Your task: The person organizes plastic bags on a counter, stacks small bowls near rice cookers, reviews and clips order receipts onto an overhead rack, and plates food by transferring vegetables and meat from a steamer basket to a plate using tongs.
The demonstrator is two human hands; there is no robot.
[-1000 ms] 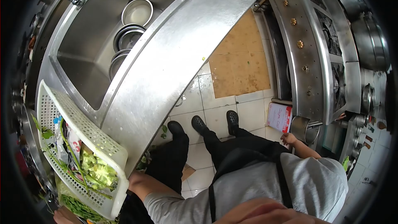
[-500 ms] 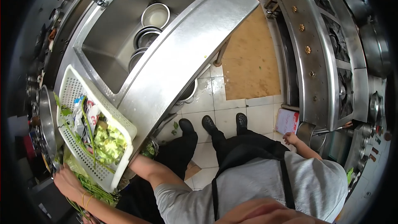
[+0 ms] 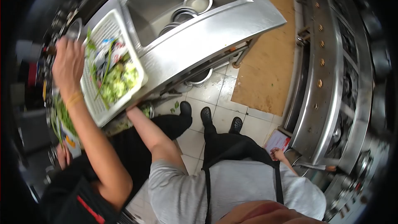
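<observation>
My left forearm point(image 3: 151, 135) reaches under the near edge of a white perforated plastic basket point(image 3: 143, 79). The basket's rim hides the fingers of my left hand point(image 3: 131, 110). Inside the basket lie pale green chopped leaves point(image 3: 124, 79), long green stems and a crumpled wrapper. My right hand point(image 3: 277, 154) hangs low on the right, fingers curled, with nothing visible in them. It overlaps the lower edge of a white and red flat box point(image 3: 277, 140); whether they touch is unclear.
A co-worker's hand point(image 3: 68, 64) is raised at the basket's left side; their other hand point(image 3: 63, 156) is by green stems point(image 3: 62, 112). Metal bowls point(image 3: 199, 2) sit in the steel sink point(image 3: 149, 12). A stove point(image 3: 327, 79) lines the right. Brown cardboard point(image 3: 265, 54) covers some floor.
The view has shifted, so the sink and basket appear higher and further right. The co-worker's hand has risen from the basket's lower left to beside its upper left. My own arms keep roughly the same pose.
</observation>
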